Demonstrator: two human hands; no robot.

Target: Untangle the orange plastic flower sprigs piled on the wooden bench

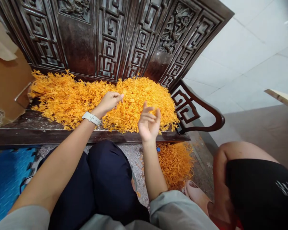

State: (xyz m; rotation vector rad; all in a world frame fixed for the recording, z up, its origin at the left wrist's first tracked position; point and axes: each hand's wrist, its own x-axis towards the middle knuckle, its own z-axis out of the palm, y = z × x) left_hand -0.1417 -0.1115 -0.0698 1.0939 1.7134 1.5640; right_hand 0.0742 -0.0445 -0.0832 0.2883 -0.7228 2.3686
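Note:
A long heap of orange-yellow artificial flower sprigs (69,99) covers much of the dark wooden bench seat (19,135). Over the middle of the heap is my left hand (110,101), a pale watch on its wrist. Its thumb and forefinger are pinched together; whatever may be between them is too small to make out. My right hand (148,125) is raised palm up at the heap's front edge, fingers apart and partly smeared by motion. I see nothing clearly held in it.
The bench has a carved lattice back (110,41) and a curved armrest (206,123). A cardboard box (12,83) stands at left. Orange stems (175,166) are piled on the floor. Another person's knee (240,153) is at right. Blue mat (9,182) lies at lower left.

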